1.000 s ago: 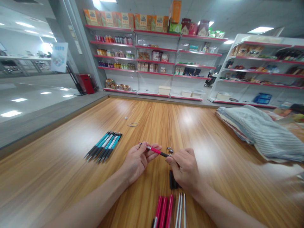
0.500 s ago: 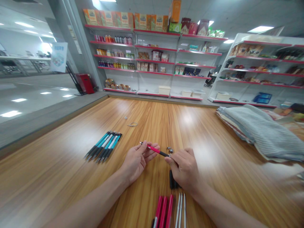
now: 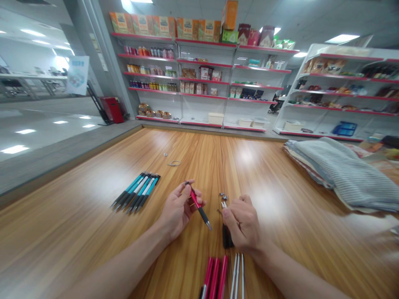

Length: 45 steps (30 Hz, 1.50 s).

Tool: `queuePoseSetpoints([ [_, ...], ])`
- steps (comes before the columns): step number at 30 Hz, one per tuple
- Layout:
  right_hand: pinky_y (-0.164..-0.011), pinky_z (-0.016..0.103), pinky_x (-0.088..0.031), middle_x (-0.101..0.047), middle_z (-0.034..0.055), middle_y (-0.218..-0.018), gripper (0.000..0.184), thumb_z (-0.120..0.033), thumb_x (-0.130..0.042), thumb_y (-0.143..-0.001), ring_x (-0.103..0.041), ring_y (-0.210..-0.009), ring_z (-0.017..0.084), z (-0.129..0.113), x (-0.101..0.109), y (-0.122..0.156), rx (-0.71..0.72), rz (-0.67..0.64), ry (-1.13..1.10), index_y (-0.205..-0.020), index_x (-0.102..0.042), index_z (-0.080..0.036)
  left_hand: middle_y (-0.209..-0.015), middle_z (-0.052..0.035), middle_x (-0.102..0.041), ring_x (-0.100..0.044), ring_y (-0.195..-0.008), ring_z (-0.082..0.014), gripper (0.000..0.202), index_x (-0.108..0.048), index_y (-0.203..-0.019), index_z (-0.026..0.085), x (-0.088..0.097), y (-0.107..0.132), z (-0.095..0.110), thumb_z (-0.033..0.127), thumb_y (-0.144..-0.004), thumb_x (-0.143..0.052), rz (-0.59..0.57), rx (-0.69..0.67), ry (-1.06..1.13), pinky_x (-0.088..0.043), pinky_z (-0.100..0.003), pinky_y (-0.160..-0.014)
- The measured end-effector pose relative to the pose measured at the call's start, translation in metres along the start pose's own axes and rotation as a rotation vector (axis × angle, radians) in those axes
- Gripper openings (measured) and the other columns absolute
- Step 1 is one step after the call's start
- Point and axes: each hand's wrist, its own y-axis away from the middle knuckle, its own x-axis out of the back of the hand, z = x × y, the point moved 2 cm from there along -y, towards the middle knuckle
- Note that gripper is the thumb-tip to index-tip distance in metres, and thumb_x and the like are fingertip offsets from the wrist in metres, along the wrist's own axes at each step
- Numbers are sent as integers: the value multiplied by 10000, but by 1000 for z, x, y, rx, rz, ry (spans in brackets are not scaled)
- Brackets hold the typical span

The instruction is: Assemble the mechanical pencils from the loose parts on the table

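My left hand (image 3: 178,209) is closed on a pink pen (image 3: 195,198), thumb and fingers pinching its upper end. The pen's black grip and silver tip slant down to the right, pointing at the table. My right hand (image 3: 243,220) is curled closed to the right of the tip, apart from the pen; what its fingers hold, if anything, is hidden. Small silver pieces (image 3: 223,196) lie just beyond its fingertips. Black grips (image 3: 227,236) lie partly hidden beside that hand. Nearer me are pink pen barrels (image 3: 215,276) and thin white refills (image 3: 237,276).
A row of blue and black pens (image 3: 136,193) lies on the left of the wooden table (image 3: 93,232). Farther back are a thin wire loop (image 3: 174,163) and a small silver piece (image 3: 165,154). Folded striped cloth (image 3: 346,174) lies at the right. Stocked shelves (image 3: 202,62) stand behind.
My right hand has come away from the pen's tip end. In my left hand the pen has swung from pointing slightly down to steeply down and right.
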Motion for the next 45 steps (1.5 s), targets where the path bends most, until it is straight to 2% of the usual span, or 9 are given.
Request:
queuePoseSetpoints([
  [4,-715,337,-265,-511,4,-551,407,-249,-374,-960,-435,-554,108,3,0,-1,-86,17,-30,-583,-494,-158,-851,-18,-650,-646,-637,-126,412,-416,-1201,244,-3,3,0,255,-846,-626,-49,-11,-73,-565,-355,-700],
  [10,-728,332,-281,-521,-1,-540,402,-255,-408,-959,-446,-539,107,6,-5,1,-123,6,-17,-582,-516,-164,-857,-61,-660,-613,-543,-131,353,-433,-1172,215,-6,6,-2,317,-870,-585,-179,52,-142,-541,-324,-580],
  [13,-731,332,-284,-522,-2,-538,399,-248,-418,-956,-444,-531,104,6,-4,1,-126,5,-26,-580,-525,-165,-838,-63,-659,-591,-513,-118,342,-447,-1164,199,-6,7,-2,309,-871,-584,-206,85,-151,-538,-319,-562],
  [22,-726,331,-281,-533,-9,-533,395,-228,-430,-950,-459,-528,103,3,-3,-2,-120,32,-64,-573,-530,-166,-806,-50,-644,-574,-509,-107,288,-502,-1108,177,-5,6,-2,301,-865,-593,-197,91,-166,-545,-306,-542],
  [35,-722,328,-292,-535,-14,-520,385,-225,-454,-938,-456,-515,102,6,-4,0,-133,71,-86,-568,-543,-170,-822,-60,-658,-576,-489,-96,373,-522,-1149,162,2,2,-6,303,-826,-644,-129,86,-126,-570,-323,-548],
  [45,-722,321,-300,-530,-20,-514,402,-232,-444,-946,-458,-505,95,5,-3,0,-147,86,-103,-562,-543,-169,-808,-47,-652,-567,-484,-91,325,-514,-1120,170,0,3,-4,294,-841,-625,-137,87,-134,-567,-325,-545],
])
